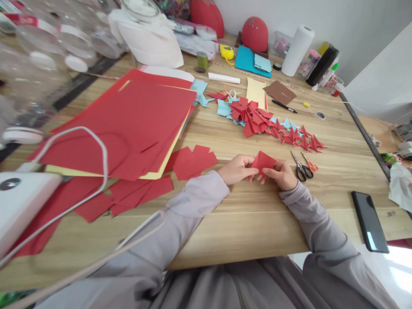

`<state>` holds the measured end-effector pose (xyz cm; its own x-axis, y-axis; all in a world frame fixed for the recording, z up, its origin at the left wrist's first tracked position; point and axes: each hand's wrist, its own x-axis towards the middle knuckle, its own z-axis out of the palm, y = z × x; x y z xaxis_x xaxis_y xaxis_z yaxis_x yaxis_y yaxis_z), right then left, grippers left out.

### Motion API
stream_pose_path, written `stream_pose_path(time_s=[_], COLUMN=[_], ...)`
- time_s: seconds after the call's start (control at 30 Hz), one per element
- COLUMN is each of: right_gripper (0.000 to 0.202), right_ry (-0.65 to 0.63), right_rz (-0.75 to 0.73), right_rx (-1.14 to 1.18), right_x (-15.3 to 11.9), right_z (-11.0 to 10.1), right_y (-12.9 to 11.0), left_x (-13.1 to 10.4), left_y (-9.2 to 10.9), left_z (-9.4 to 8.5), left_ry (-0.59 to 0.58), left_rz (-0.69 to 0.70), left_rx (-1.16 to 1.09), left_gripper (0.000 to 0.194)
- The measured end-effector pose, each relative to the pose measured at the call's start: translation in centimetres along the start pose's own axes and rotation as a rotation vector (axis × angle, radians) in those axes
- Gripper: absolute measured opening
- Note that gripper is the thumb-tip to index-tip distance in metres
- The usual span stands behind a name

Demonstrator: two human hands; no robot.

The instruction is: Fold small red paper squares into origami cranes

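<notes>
A small folded piece of red paper (263, 162) is held up between my two hands over the front half of the wooden table. My left hand (238, 169) pinches its left edge, thumb toward the lower side. On its lower right corner, my right hand (280, 174) has closed thumb and fingers. Cut red paper pieces (196, 162) lie to the left of my left hand. Beyond both hands is a pile of folded red paper shapes (252, 116), with some light blue ones among them.
Black scissors (302, 169) and small orange scissors (310, 163) lie right of my right hand. A phone (370, 221) rests near the right front edge. Large red sheets (122, 124) cover the left side, crossed by a white cable (104, 159). Clear bottles stand at the far left.
</notes>
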<state>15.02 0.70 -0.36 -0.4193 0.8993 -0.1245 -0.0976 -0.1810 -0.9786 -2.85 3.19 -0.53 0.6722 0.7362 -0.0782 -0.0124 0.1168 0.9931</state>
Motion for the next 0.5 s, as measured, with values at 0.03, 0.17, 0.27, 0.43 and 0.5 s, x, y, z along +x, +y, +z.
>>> stream_pose_path(time_s=[0.03,0.17,0.27,0.43,0.5], right_gripper=[0.026,0.027,0.029,0.031,0.031], right_ry=[0.013,0.010,-0.009,-0.023,-0.023], right_rz=[-0.002,0.018,0.044,0.064,0.066], right_rx=[-0.019,-0.056,-0.071,-0.124,-0.138], right_x=[0.05,0.11,-0.01,-0.25,-0.30], right_z=[0.12,0.55,0.65,0.53,0.47], right_y=[-0.11,-0.64,-0.86,-0.84,-0.81], left_x=[-0.01,-0.15,-0.29,-0.23,-0.15], left_y=[0.00,0.12,0.39,0.51,0.36], left_z=[0.02,0.16,0.38,0.68,0.69], left_ry=[0.002,0.056,0.167,0.354,0.402], left_rz=[-0.001,-0.010,0.003,0.049,0.072], left_rx=[0.009,0.014,-0.033,-0.105,-0.130], left_gripper=[0.017,0.024,0.024,0.021,0.020])
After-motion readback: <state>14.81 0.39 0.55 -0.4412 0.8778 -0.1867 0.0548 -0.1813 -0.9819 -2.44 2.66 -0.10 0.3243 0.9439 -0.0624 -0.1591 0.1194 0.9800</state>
